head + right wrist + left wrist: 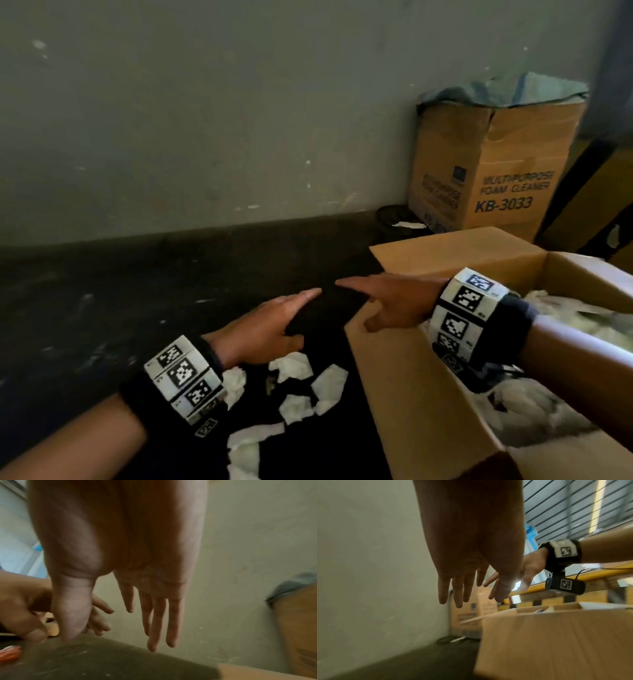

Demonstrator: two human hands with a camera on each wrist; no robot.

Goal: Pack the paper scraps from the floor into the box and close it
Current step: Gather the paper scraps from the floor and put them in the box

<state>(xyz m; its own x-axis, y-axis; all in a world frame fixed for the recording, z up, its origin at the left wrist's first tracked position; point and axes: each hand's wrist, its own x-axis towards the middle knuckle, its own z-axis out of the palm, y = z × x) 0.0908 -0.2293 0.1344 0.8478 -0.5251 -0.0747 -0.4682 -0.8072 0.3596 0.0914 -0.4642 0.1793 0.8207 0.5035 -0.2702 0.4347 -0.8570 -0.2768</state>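
Hovering above the dark floor [137,291], the left hand [260,329] is held palm down with its fingers [458,595] straight and released, holding nothing. The right hand [394,305] reaches across the near left corner of the open box [411,394], its fingers [157,622] also extended and released, with the thumb pointing down beside the box wall; contact with the cardboard cannot be confirmed. The fingertips of the 2 hands point toward each other and are near but apart.

The paper scraps [294,387] lie on the floor directly below and behind the left hand, just beside the left wall of the box. White crumpled paper [534,407] already lies inside the box. The far flap [455,253] of the box stands open.

A second carton [496,171], printed "MULTIPURPOSE FOAM CLEANER KB-3033", stands against the grey wall [205,120] behind the open box. Both wrists carry black bands with printed marker tags.
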